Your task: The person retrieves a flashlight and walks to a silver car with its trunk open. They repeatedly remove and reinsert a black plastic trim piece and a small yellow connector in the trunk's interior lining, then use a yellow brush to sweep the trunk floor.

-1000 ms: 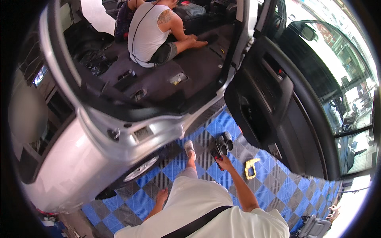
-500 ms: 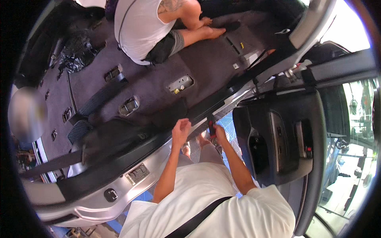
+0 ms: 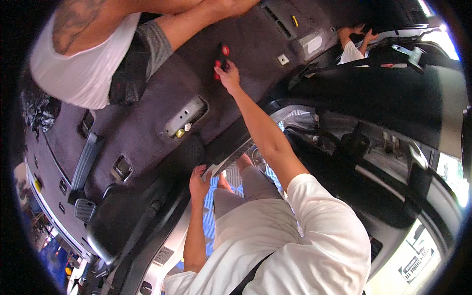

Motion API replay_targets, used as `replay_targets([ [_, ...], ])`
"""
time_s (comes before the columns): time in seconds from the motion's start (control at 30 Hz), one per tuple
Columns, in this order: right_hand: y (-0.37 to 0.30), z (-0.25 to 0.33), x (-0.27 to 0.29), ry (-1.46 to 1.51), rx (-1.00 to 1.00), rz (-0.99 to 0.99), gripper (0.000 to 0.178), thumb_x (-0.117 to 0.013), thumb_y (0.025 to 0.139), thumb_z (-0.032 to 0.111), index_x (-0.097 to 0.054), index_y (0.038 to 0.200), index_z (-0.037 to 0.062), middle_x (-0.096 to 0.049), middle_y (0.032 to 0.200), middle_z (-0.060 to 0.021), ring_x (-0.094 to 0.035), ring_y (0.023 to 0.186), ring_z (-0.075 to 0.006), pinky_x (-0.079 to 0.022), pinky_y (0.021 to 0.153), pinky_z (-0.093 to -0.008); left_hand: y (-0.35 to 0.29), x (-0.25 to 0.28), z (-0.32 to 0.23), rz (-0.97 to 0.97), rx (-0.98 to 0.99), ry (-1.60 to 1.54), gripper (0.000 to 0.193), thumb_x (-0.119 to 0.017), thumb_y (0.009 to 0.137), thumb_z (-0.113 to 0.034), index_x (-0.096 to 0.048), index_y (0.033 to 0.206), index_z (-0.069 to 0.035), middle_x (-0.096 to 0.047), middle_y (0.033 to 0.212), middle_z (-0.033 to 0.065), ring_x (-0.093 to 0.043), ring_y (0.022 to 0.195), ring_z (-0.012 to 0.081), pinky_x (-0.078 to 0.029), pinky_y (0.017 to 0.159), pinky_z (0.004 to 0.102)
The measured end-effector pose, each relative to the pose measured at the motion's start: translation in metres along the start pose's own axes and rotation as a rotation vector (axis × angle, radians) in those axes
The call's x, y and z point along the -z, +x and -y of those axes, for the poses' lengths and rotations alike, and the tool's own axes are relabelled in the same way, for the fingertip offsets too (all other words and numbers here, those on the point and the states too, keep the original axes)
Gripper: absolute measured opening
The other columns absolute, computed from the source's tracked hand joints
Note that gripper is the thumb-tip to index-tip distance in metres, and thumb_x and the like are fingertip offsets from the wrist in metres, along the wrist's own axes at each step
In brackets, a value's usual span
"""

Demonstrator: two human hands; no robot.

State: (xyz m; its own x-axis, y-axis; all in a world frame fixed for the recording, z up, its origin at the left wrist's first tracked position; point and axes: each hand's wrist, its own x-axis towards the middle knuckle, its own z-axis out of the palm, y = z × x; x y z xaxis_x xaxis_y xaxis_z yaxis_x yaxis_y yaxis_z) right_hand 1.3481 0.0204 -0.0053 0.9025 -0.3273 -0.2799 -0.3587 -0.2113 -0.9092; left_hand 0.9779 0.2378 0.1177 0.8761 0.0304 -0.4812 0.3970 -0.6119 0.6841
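My right hand (image 3: 227,77) reaches into the car and is closed on a red-and-black hand tool (image 3: 219,70); its exact kind is not clear. The tool is just above the dark carpeted floor (image 3: 191,64). By the door opening, my left hand (image 3: 199,183) rests on the sill trim (image 3: 215,170), fingers and thumb apart, with nothing seen in it. Between the hands, a cut-out in the carpet shows a metal bracket (image 3: 184,116) with small yellow and white pieces in it.
A person in a white tank top (image 3: 81,69) sits on the carpet at the upper left. A small yellow item (image 3: 295,20) lies at the far side. The open door (image 3: 339,162) stands to my right. Another pair of hands (image 3: 363,37) shows at the upper right, perhaps reflected.
My right hand has carried the tool from beside the sill up over the carpet. My left hand has come down onto the sill trim. The whole view has shifted and turned.
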Motion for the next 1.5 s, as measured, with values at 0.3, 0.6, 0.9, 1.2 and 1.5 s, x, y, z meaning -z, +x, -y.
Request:
replay_targets([
  [0.3,-0.110,-0.073,0.114,-0.395,0.049,-0.540,0.050,-0.073,0.088,0.010,-0.055,0.132,-0.0030,-0.056,0.132,-0.0238,-0.051,0.126,-0.0414,-0.038,0.113,-0.0501,0.099,-0.102,-0.046,0.118,-0.334,0.379,0.085,-0.085,0.077,-0.028,-0.045,0.145,0.004,-0.055,0.136,0.0223,-0.053,0.127,0.0415,-0.044,0.108,0.0505],
  [0.6,-0.144,-0.127,0.145,-0.554,-0.050,-0.496,0.095,-0.073,0.093,0.021,-0.014,0.161,-0.0074,-0.018,0.164,-0.0339,-0.020,0.153,-0.0479,-0.022,0.127,-0.0509,0.125,-0.153,-0.057,-0.009,-0.143,0.535,0.112,-0.093,0.068,-0.030,-0.032,0.157,0.000,-0.041,0.154,0.0178,-0.038,0.145,0.0370,-0.033,0.118,0.0542],
  [0.9,-0.126,-0.127,0.127,-0.503,-0.221,-0.703,0.078,-0.080,0.089,0.020,-0.037,0.148,-0.0078,-0.041,0.147,-0.0300,-0.039,0.140,-0.0430,-0.035,0.118,-0.0513,0.134,-0.160,-0.047,-0.060,-0.114,0.551,0.102,-0.094,0.066,-0.030,-0.042,0.150,-0.003,-0.052,0.144,0.0165,-0.049,0.133,0.0362,-0.038,0.112,0.0532],
  [1.2,-0.105,-0.136,0.133,-0.240,-0.096,-0.974,0.057,-0.087,0.085,0.022,-0.052,0.124,-0.0014,-0.054,0.117,-0.0172,-0.053,0.107,-0.0294,-0.047,0.093,-0.0421,0.151,-0.149,-0.057,-0.048,-0.177,0.648,0.096,-0.097,0.058,-0.033,-0.050,0.136,-0.001,-0.055,0.133,0.0186,-0.053,0.122,0.0372,-0.042,0.106,0.0497],
  [1.5,-0.100,-0.142,0.131,-0.045,-0.181,-1.093,0.068,-0.092,0.081,0.036,-0.050,0.121,-0.0002,-0.055,0.113,-0.0121,-0.055,0.103,-0.0275,-0.046,0.096,-0.0401,0.155,-0.141,-0.077,-0.025,-0.120,0.631,0.083,-0.095,0.054,-0.032,-0.055,0.122,-0.005,-0.056,0.118,0.0147,-0.055,0.113,0.0340,-0.044,0.100,0.0464],
])
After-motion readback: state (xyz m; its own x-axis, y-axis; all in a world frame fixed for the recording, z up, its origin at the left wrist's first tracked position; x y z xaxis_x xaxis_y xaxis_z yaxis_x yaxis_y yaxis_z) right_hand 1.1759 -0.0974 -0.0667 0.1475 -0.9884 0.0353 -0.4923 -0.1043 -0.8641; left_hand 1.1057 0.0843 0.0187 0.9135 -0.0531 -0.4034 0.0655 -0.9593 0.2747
